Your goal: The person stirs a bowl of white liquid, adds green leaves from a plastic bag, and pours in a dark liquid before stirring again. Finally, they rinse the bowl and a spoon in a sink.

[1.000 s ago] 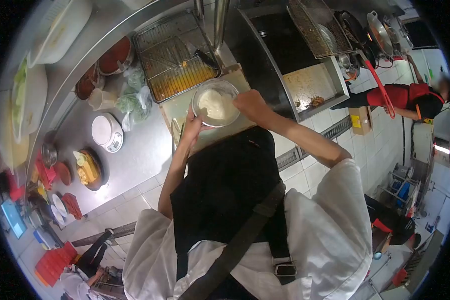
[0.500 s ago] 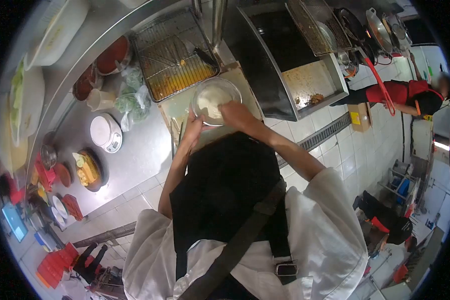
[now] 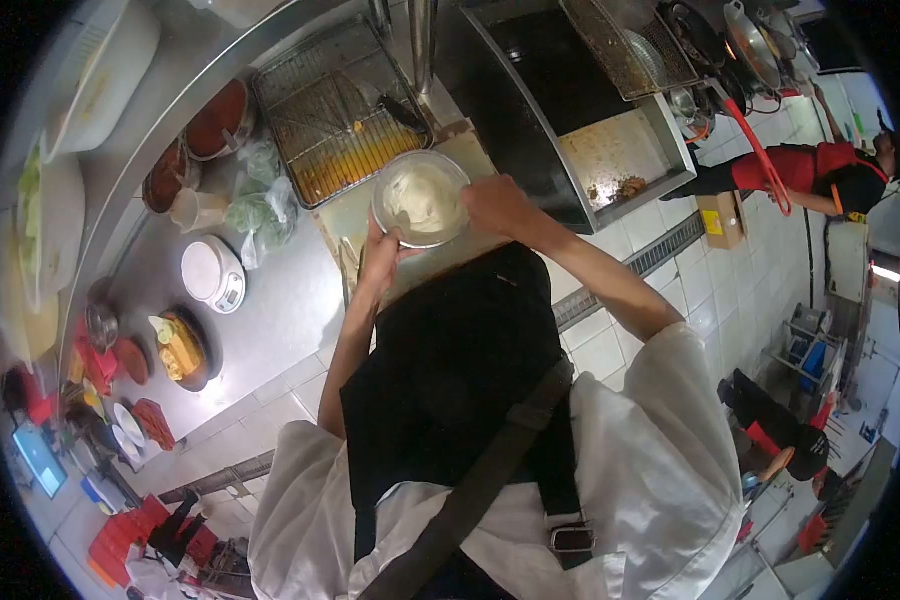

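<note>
A round metal bowl point(image 3: 418, 159) with a thick, pale cream-coloured mixture point(image 3: 422, 200) in it is over a cutting board point(image 3: 478, 160) in front of me. My left hand point(image 3: 382, 256) grips the bowl's near-left side, thumb at the rim. At the right rim, my right hand point(image 3: 497, 208) is closed in a fist; what it holds, if anything, is hidden. Just beyond the bowl lies a tray with a wire rack point(image 3: 320, 150), and a black-handled tool point(image 3: 405, 113) rests on it.
On the steel counter to the left are a white kitchen scale point(image 3: 210, 272), bagged greens point(image 3: 260, 215), a jug point(image 3: 198, 207) and a pot of red sauce point(image 3: 216, 125). A deep steel fryer point(image 3: 530, 110) stands at the right. A co-worker point(image 3: 810, 175) stands farther right.
My right hand has moved from over the bowl out to its right rim, so more of the mixture shows. The bowl sits slightly to the left and is turned more toward me.
</note>
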Available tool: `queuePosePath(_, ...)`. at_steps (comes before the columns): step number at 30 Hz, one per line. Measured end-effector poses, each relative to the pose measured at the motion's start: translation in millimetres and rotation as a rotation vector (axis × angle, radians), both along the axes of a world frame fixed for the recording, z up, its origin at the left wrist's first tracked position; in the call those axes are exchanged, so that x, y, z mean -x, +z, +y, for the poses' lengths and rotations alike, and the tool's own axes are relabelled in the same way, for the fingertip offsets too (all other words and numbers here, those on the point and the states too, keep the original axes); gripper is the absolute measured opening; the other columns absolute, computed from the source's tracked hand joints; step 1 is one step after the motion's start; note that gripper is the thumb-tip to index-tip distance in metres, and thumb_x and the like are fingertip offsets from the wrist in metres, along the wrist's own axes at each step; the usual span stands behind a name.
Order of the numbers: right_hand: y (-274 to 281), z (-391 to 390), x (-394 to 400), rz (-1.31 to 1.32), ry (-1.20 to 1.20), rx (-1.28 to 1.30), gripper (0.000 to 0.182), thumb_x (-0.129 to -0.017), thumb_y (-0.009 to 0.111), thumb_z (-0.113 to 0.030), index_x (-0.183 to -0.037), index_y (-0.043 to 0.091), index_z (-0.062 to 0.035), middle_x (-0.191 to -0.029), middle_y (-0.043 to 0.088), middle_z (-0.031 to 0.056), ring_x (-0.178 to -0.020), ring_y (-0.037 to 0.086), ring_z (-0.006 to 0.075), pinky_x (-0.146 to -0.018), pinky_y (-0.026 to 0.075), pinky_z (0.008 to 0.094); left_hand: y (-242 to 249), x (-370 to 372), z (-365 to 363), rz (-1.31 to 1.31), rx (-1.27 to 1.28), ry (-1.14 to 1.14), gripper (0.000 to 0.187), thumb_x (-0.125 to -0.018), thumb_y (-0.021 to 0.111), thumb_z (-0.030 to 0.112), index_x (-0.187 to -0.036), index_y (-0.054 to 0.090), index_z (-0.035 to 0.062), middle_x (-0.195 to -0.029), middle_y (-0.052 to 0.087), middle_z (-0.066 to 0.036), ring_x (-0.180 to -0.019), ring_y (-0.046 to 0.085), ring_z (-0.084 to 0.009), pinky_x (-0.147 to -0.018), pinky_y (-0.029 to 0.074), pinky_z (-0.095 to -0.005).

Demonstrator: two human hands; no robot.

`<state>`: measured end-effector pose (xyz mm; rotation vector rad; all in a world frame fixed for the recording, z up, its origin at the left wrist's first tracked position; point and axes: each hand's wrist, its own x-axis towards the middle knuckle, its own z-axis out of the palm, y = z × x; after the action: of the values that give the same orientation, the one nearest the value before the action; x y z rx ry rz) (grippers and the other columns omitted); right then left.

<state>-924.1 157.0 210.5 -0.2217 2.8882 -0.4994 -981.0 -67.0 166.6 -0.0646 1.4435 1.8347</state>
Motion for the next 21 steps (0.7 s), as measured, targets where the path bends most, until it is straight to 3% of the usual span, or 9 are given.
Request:
queuePosePath(1, 2, 2, 3, 0.121, -0.100, 0.018, 0.016, -0.076, 0.062, -0.014, -0.081, 0.067, 0.0006, -0.079, 0.067, 0.0232, -0.076, 0.068, 0.0377, -0.070, 0.054, 0.0488, 2, -2, 2, 0.001, 0.000, -0.001, 0.076, -0.086, 0.035, -0.009, -0.150, 0.011, 0.0227, -0.137, 0.045, -0.018, -0.111, 0.059, -0.0318, -0.077, 0.062, -0.0415)
queuePosePath(5, -32, -2, 11, 0.076, -0.039, 0.040, 0.013, -0.075, 0.060, -0.014, -0.081, 0.066, -0.0040, -0.073, 0.065, 0.0197, -0.074, 0.066, 0.0379, -0.066, 0.052, 0.0485, 1, -3, 5, -0.067, 0.000, 0.008, 0.075, -0.086, 0.034, -0.009, -0.150, 0.013, 0.0228, -0.137, 0.044, -0.018, -0.112, 0.059, -0.0327, -0.075, 0.062, -0.0419)
queuePosePath(7, -21, 2, 1, -0.097, 0.068, -0.022, 0.017, -0.076, 0.062, -0.016, -0.080, 0.069, -0.0011, -0.081, 0.069, 0.0217, -0.077, 0.069, 0.0368, -0.070, 0.054, 0.0487, 4, -2, 5, -0.059, 0.015, 0.003, 0.074, -0.087, 0.034, -0.009, -0.150, 0.013, 0.0232, -0.137, 0.044, -0.018, -0.113, 0.059, -0.0331, -0.074, 0.063, -0.0418)
queuePosePath(11, 5, 7, -2, -0.010, -0.078, -0.077, 0.020, -0.078, 0.062, -0.018, -0.090, 0.068, -0.0035, -0.081, 0.068, 0.0207, -0.077, 0.068, 0.0376, -0.069, 0.054, 0.0497, 5, -5, 13, -0.006, 0.029, -0.009, 0.074, -0.088, 0.034, -0.009, -0.150, 0.012, 0.0240, -0.138, 0.042, -0.018, -0.112, 0.059, -0.0335, -0.074, 0.063, -0.0424)
queuePosePath(14, -21, -5, -8, 0.084, -0.136, 0.011, 0.022, -0.077, 0.062, -0.015, -0.098, 0.062, -0.0104, -0.078, 0.066, 0.0172, -0.076, 0.066, 0.0345, -0.066, 0.051, 0.0477, -1, -7, 16, -0.035, 0.018, -0.032, 0.074, -0.087, 0.034, -0.009, -0.150, 0.012, 0.0241, -0.139, 0.041, -0.018, -0.112, 0.059, -0.0335, -0.074, 0.063, -0.0430)
queuePosePath(16, -25, 0, -24, -0.004, 0.036, 0.400, 0.026, -0.079, 0.060, -0.013, -0.105, 0.058, -0.0116, -0.077, 0.066, 0.0169, -0.076, 0.067, 0.0345, -0.064, 0.051, 0.0481, -3, -5, 19, -0.035, 0.003, -0.026, 0.075, -0.087, 0.034, -0.009, -0.150, 0.012, 0.0240, -0.139, 0.041, -0.018, -0.111, 0.059, -0.0334, -0.074, 0.063, -0.0430)
queuePosePath(17, -27, 5, -30, -0.004, 0.034, 0.401, 0.026, -0.079, 0.060, -0.013, -0.105, 0.058, -0.0116, -0.077, 0.066, 0.0169, -0.076, 0.067, 0.0345, -0.064, 0.051, 0.0481, -4, -5, 20, -0.011, 0.004, -0.016, 0.074, -0.087, 0.034, -0.009, -0.150, 0.012, 0.0240, -0.139, 0.041, -0.018, -0.111, 0.059, -0.0333, -0.074, 0.063, -0.0427)
queuePosePath(19, 6, 13, -33, -0.057, -0.048, 0.082, 0.027, -0.081, 0.059, -0.011, -0.107, 0.055, -0.0130, -0.076, 0.066, 0.0167, -0.076, 0.066, 0.0360, -0.063, 0.050, 0.0497, -2, -7, 24, 0.012, 0.003, -0.010, 0.074, -0.087, 0.034, -0.009, -0.150, 0.012, 0.0240, -0.138, 0.041, -0.018, -0.111, 0.059, -0.0331, -0.074, 0.063, -0.0425)
queuePosePath(21, 2, 18, -30, 0.045, -0.133, 0.080, 0.026, -0.080, 0.060, -0.013, -0.106, 0.056, -0.0116, -0.078, 0.066, 0.0175, -0.076, 0.067, 0.0370, -0.065, 0.051, 0.0503, 1, -10, 27, 0.029, 0.009, -0.037, 0.074, -0.087, 0.034, -0.009, -0.150, 0.013, 0.0233, -0.138, 0.042, -0.018, -0.110, 0.060, -0.0328, -0.073, 0.063, -0.0416)
